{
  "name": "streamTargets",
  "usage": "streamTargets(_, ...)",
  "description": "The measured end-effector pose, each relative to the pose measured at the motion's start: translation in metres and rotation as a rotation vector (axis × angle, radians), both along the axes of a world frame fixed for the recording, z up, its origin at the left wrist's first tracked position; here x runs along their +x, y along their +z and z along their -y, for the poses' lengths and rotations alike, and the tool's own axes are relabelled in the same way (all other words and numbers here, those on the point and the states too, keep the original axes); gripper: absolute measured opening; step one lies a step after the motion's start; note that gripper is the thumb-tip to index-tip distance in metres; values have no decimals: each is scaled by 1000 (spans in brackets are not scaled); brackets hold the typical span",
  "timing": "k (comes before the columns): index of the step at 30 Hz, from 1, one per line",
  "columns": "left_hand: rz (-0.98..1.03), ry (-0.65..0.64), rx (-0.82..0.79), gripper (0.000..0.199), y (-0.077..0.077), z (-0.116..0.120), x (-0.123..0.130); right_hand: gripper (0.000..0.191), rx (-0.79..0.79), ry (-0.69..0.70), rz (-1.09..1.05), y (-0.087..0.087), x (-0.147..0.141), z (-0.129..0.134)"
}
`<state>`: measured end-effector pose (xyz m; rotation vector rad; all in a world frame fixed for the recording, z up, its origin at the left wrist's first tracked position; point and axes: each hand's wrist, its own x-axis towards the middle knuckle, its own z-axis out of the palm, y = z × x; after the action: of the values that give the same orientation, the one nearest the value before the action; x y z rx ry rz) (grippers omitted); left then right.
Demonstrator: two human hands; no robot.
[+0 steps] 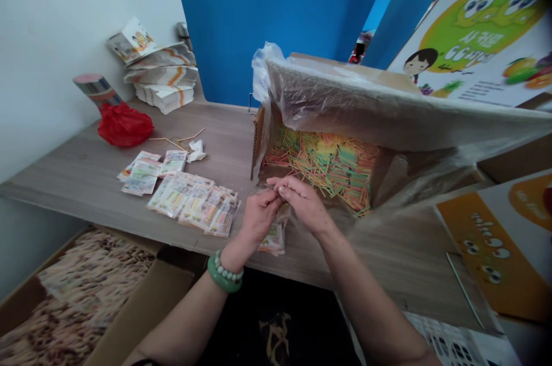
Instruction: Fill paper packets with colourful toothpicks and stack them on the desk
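Observation:
My left hand (259, 214), with a green bangle and a beaded bracelet at its wrist, meets my right hand (305, 204) above the table's front part. Both are closed, fingertips pinched together; what they hold, if anything, is too small or hidden to make out. Just below them lies a small printed packet (272, 239), partly covered by my hands. Left of my hands, overlapping clear packets (194, 202) with coloured strips inside lie in a row. Right behind my hands, a carton lined with clear plastic (319, 96) lies open, holding many thin coloured sticks (328, 162).
A red plastic bag (125, 124), a crumpled tissue (197, 151) and stacked flat cartons (164, 79) are at the table's left. Printed boxes (495, 251) stand at the right. A large carton (142, 303) full of packets sits below, lower left. A blue panel (280, 15) rises behind.

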<state>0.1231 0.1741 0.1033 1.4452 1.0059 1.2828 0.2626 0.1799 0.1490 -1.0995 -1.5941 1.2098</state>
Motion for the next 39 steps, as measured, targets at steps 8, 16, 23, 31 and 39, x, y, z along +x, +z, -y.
streamTargets(8, 368, -96, -248, 21, 1, -6, -12, 32, -59, -118, 78, -17, 20, 5)
streamTargets(16, 330, -120, -320, 30, 16, 16, -26, 19, -162, -211, -112, -35, -7, 15)
streamTargets(23, 90, 114, -223, 30, 15, 25, -66, 35, -385, -28, -237, -34, -75, 37)
streamTargets(31, -722, 541, -83, 24, 5, 34, -141, 20, -360, -32, 275, -68, -126, 28)
streamTargets(39, -1460, 529, -163, 35, 12, 32, -149, 48, -263, 52, 1107, -43, -136, 41)
